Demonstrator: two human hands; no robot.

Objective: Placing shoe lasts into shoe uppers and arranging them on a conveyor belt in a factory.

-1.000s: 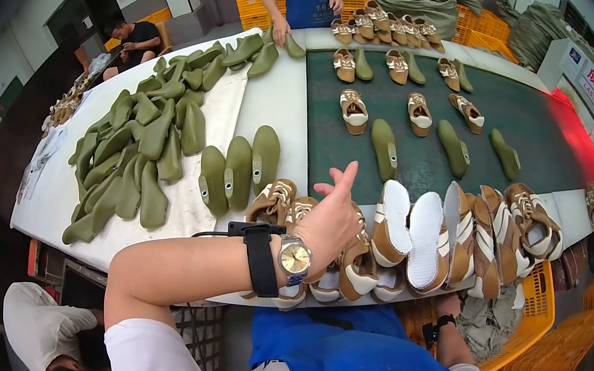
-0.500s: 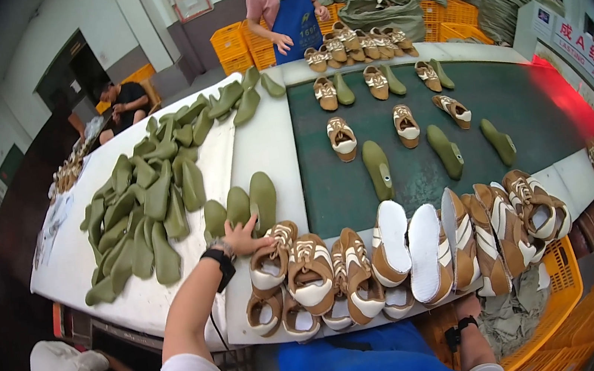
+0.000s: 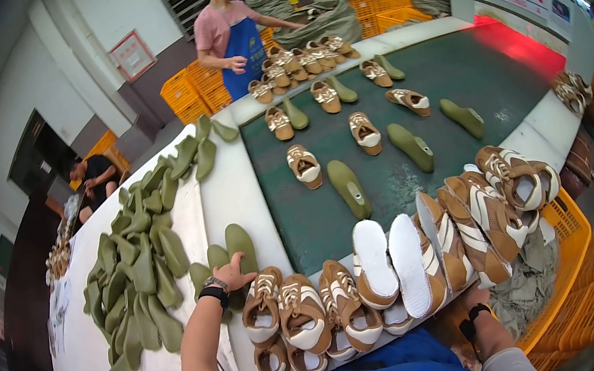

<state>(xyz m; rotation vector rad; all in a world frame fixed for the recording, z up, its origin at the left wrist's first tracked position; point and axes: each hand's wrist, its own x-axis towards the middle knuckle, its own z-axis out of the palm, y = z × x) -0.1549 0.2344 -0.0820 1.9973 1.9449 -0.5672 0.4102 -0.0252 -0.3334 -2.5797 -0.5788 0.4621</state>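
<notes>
Green shoe lasts stand in a small group left of the shoe row. My left hand is at the rightmost last, its fingers and thumb closed about the lower part, which the hand partly hides. Just right of it, brown and white sneakers line the near table edge, stacked in places. Two show their white soles. My right hand is low at the near edge, beside the tilted sneakers; its fingers are hidden.
A large heap of green lasts covers the white left table. Sneakers paired with lasts sit on the dark green belt. Across it stands a person in a blue apron; another sits far left. A yellow crate with grey cloth is at lower right.
My view has turned and shifted. My left hand has gone from spread fingers to closing about the rightmost last. The person opposite now reaches an arm out toward the sacks.
</notes>
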